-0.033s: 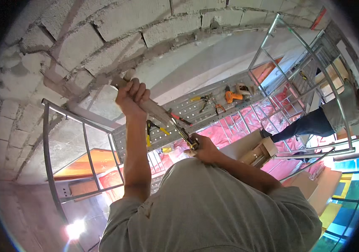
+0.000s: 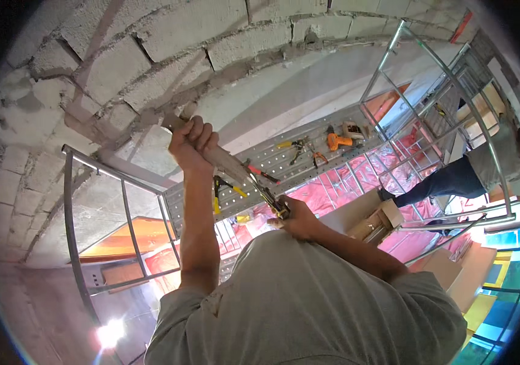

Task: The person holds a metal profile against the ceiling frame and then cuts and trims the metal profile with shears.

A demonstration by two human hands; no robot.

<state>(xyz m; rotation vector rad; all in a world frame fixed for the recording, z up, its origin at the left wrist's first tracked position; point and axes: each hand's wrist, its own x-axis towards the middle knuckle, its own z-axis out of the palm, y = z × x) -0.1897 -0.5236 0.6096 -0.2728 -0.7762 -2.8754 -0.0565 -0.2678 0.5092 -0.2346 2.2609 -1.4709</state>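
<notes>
My left hand [image 2: 193,146] is raised towards the block wall, fingers wrapped round a long grey metal strip [image 2: 229,162]. The strip slants down to the right, its upper end close to the wall's ragged lower edge. Lower down, in front of my chest, my right hand [image 2: 299,219] is closed on a metal hand tool with a black-and-yellow handle [image 2: 281,210]. The tool's narrow metal part [image 2: 259,187] meets the strip's lower end; its exact kind I cannot make out. Beneath, a pair of yellow-and-black handled snips [image 2: 224,190] lies on the perforated scaffold deck [image 2: 251,204].
Pliers [image 2: 296,146], an orange cordless drill [image 2: 337,140] and a red-and-black tool [image 2: 263,173] lie along the deck. Guard rails [image 2: 68,207] rise at the left, more scaffold tubes [image 2: 436,55] at the right. A person [image 2: 455,179] is below right, near an open cardboard box [image 2: 379,222].
</notes>
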